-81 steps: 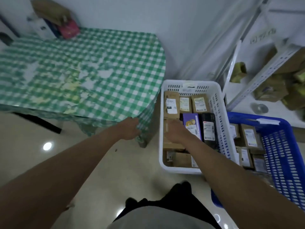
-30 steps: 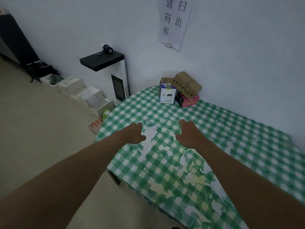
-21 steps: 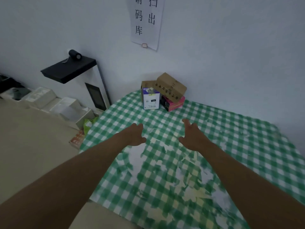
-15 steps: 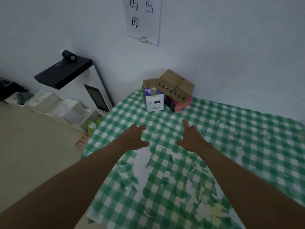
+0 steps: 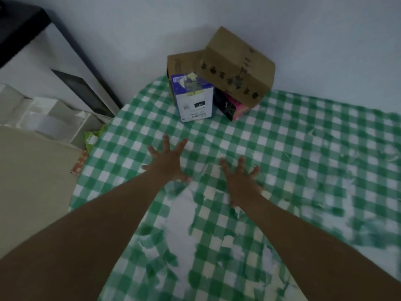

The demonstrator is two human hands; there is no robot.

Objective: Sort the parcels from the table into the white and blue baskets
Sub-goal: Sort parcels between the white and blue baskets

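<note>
We see both hands spread, fingers straight, over table (image 5: 303,148): left hand (image 5: 168,162), right hand (image 5: 240,181). Open checked cloth lies between fingertips and parcel cluster at far edge. White-and-blue box (image 5: 194,101) stands straight ahead of left hand. Pink-and-black box (image 5: 231,106) just beside it, ahead of right hand, pinned under tilted brown carton (image 5: 236,66). Second brown carton (image 5: 182,63) behind white-and-blue box. Wall right behind cluster. Wide free cloth to right.

The brown carton (image 5: 238,68) covers most of the pink box (image 5: 233,107) and the carton behind (image 5: 182,63). The table (image 5: 325,148) blurs rightward, cut off.
</note>
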